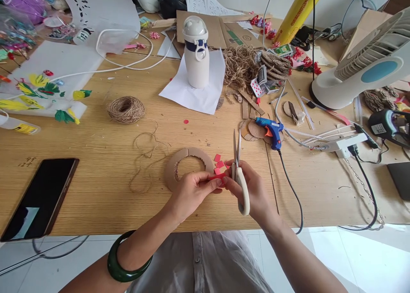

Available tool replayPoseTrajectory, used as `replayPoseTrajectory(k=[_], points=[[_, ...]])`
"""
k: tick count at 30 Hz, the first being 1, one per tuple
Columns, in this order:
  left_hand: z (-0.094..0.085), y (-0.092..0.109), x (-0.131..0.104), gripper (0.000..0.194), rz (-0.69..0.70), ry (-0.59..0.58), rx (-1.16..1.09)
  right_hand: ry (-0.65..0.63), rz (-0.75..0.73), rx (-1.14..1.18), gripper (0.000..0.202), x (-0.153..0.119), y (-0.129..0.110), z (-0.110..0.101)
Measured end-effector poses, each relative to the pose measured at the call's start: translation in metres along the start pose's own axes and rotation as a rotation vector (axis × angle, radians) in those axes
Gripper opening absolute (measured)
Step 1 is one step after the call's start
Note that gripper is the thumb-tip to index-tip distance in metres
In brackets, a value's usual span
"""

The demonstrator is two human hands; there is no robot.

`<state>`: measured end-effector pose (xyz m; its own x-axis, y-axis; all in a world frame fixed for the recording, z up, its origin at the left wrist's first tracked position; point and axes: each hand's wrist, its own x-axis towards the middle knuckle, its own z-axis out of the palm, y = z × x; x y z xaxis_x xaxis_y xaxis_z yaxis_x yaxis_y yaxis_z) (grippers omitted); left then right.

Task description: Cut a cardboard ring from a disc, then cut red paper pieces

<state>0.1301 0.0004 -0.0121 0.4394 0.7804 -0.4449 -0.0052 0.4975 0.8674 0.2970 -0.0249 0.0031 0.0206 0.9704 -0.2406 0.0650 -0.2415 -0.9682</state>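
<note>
My left hand [192,190] pinches a small strip of red paper [217,177] above the table's near edge. My right hand [253,192] grips white-handled scissors [239,173], blades pointing away from me and nearly closed. The two hands touch at the fingertips. Just beyond them lies a brown cardboard ring [187,167] with a few small red paper squares [218,162] on its right side. A green bangle sits on my left wrist.
A blue glue gun [271,132] lies right of the ring, its cord running to the edge. A twine ball [126,109], loose twine, a white bottle [195,54] on paper, a phone [40,197] at near left, a fan [368,62] and power strip [344,144] at right.
</note>
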Motion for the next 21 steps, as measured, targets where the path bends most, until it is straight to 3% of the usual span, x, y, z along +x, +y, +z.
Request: replayPoseTrajectory(k=[4,7,15,21], points=[[-0.002,0.005,-0.003,0.034,0.007,-0.007,-0.031,0.017,0.029,-0.015,0.037,0.004,0.004,-0.002],[-0.006,0.009,-0.005,0.039,-0.025,0.061,-0.121,0.040,0.043,-0.032,0.035,0.006,0.002,-0.007],[-0.002,0.005,0.000,0.033,-0.040,0.070,-0.161,0.010,0.075,-0.020,0.042,0.008,-0.004,-0.005],[-0.008,0.016,0.004,0.031,0.039,0.184,-0.175,-0.129,0.109,-0.124,0.048,-0.007,-0.001,-0.016]])
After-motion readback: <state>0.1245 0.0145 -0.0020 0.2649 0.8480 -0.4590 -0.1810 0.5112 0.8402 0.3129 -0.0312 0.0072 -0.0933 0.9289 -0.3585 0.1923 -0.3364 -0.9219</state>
